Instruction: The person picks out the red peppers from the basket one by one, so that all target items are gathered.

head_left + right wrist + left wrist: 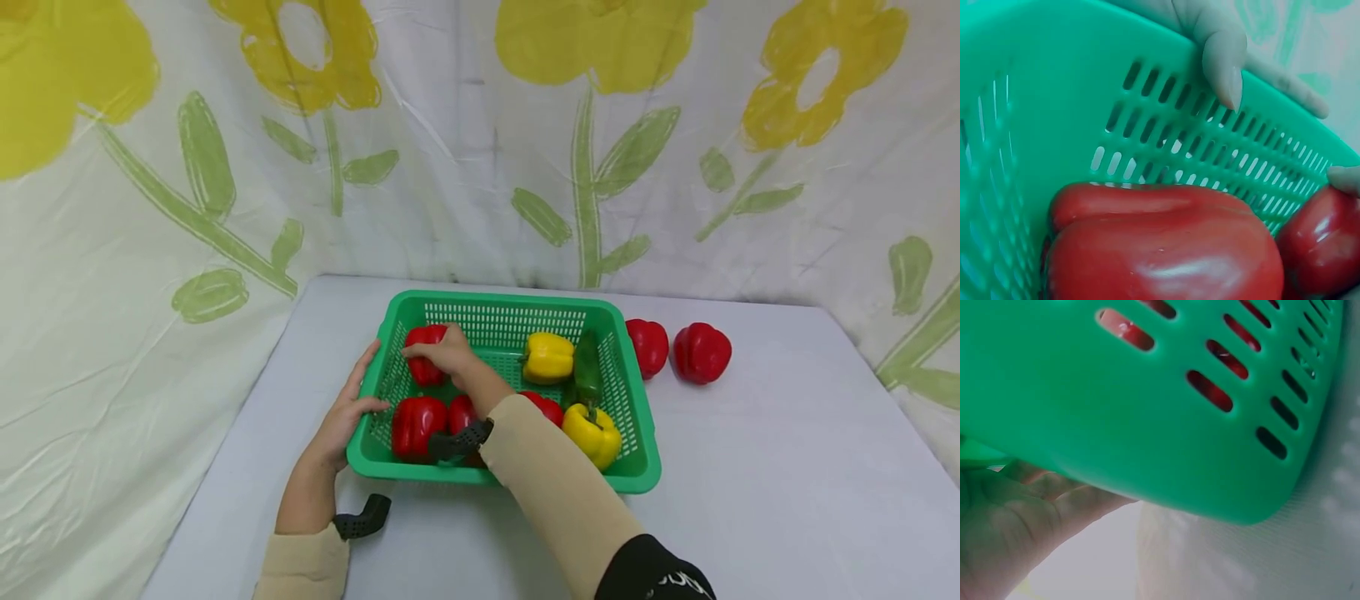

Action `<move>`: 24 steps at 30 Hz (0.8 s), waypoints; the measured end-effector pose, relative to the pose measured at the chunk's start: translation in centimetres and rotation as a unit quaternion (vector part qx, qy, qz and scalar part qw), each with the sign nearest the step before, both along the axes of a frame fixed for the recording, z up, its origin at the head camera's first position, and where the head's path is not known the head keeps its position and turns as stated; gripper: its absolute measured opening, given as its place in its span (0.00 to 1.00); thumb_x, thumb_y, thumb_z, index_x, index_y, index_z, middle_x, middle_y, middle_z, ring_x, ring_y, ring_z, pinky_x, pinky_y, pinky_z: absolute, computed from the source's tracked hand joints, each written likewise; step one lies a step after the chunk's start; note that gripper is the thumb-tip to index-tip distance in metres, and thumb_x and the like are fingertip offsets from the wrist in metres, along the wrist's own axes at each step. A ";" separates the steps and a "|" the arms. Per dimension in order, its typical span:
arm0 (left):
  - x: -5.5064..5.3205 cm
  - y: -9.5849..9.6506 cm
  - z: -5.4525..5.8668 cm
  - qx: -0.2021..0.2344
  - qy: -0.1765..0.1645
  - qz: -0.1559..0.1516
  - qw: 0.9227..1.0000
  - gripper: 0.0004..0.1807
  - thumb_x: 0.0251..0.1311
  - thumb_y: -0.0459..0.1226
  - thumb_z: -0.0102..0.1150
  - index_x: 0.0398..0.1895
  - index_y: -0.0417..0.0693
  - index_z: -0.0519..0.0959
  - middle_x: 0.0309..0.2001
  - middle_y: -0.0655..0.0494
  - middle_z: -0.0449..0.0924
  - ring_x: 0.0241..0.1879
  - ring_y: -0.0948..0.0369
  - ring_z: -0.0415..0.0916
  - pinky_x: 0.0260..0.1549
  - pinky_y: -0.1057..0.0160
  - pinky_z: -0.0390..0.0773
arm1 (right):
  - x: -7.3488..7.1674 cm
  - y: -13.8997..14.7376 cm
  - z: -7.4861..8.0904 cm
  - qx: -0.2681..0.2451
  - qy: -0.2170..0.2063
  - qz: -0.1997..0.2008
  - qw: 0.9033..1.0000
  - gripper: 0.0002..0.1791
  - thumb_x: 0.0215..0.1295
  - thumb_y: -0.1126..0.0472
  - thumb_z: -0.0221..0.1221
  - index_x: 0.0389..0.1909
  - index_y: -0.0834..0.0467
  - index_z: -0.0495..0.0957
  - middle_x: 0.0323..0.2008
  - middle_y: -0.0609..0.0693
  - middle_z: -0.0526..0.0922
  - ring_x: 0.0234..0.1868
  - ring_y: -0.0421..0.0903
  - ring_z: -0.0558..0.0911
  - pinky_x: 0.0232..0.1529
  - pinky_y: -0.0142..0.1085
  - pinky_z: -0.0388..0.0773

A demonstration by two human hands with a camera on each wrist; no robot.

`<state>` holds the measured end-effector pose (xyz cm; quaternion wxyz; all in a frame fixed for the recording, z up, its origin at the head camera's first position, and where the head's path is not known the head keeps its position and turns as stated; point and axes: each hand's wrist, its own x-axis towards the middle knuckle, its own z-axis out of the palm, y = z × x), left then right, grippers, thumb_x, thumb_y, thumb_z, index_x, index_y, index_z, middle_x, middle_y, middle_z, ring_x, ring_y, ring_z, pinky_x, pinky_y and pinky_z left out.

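A green slotted basket [510,298] holds several bell peppers. Inside its back left corner, my right hand [452,352] grips a red bell pepper [425,369], fingers and thumb over its top and side; the right wrist view shows that red pepper at its right edge. My left hand [345,418] holds the basket's left rim, thumb hooked over it and fingers along the outside wall. A large red pepper [1166,244] lies nearest the right wrist camera, in the basket's front left corner. My right forearm partly hides other red peppers at the front.
On the basket's right side are a yellow pepper [550,358], a long dark green pepper [588,371] and another yellow pepper [594,437]. Two red peppers, one by the rim [648,346] and one farther right [702,352], lie on the white table [787,467]. A flowered cloth [465,167] hangs behind.
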<state>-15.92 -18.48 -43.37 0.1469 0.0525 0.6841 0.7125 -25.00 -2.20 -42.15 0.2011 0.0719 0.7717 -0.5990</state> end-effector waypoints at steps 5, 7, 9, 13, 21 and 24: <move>0.1 0.1 -0.1 -0.001 0.004 -0.003 1.000 0.44 0.58 0.26 0.37 0.73 0.71 0.40 0.75 0.54 0.34 0.71 0.42 0.43 0.57 0.45 0.64 | -0.1 0.8 0.7 -0.014 0.006 0.000 1.000 0.43 0.50 0.53 0.66 0.63 0.60 0.55 0.57 0.56 0.69 0.56 0.52 0.69 0.52 0.46 0.74; 0.1 0.1 -0.1 -0.002 0.007 -0.005 1.000 0.44 0.58 0.26 0.37 0.73 0.71 0.39 0.75 0.54 0.34 0.71 0.42 0.43 0.58 0.45 0.63 | -0.2 1.3 0.9 -0.018 0.004 -0.001 1.000 0.43 0.49 0.53 0.67 0.63 0.60 0.55 0.57 0.56 0.69 0.56 0.52 0.69 0.52 0.46 0.74; 0.1 0.0 -0.1 -0.004 0.008 -0.003 1.000 0.44 0.58 0.26 0.37 0.73 0.71 0.39 0.75 0.54 0.33 0.71 0.43 0.42 0.58 0.45 0.62 | -0.2 1.8 1.2 -0.025 0.001 0.001 1.000 0.42 0.50 0.53 0.66 0.63 0.60 0.56 0.57 0.56 0.69 0.56 0.52 0.69 0.52 0.45 0.75; 0.1 0.0 0.0 -0.011 0.001 0.005 1.000 0.45 0.57 0.26 0.38 0.73 0.72 0.39 0.75 0.56 0.33 0.71 0.44 0.43 0.59 0.46 0.61 | -0.2 2.9 1.8 -0.038 -0.005 0.003 0.999 0.40 0.50 0.55 0.66 0.61 0.61 0.56 0.57 0.57 0.68 0.55 0.52 0.69 0.51 0.43 0.75; 0.1 -0.1 0.0 -0.014 -0.004 0.006 1.000 0.45 0.57 0.27 0.38 0.72 0.74 0.39 0.75 0.54 0.31 0.71 0.43 0.42 0.59 0.45 0.60 | 0.0 5.2 3.5 -0.087 0.010 0.024 0.996 0.31 0.51 0.60 0.65 0.56 0.61 0.65 0.52 0.55 0.74 0.47 0.50 0.73 0.41 0.37 0.78; 0.1 0.0 0.0 -0.014 -0.004 0.007 1.000 0.45 0.57 0.27 0.38 0.73 0.73 0.39 0.75 0.56 0.31 0.71 0.45 0.41 0.60 0.46 0.59 | 0.1 6.2 4.2 -0.105 0.020 0.029 0.994 0.28 0.52 0.60 0.65 0.55 0.60 0.67 0.51 0.54 0.76 0.47 0.49 0.74 0.40 0.37 0.78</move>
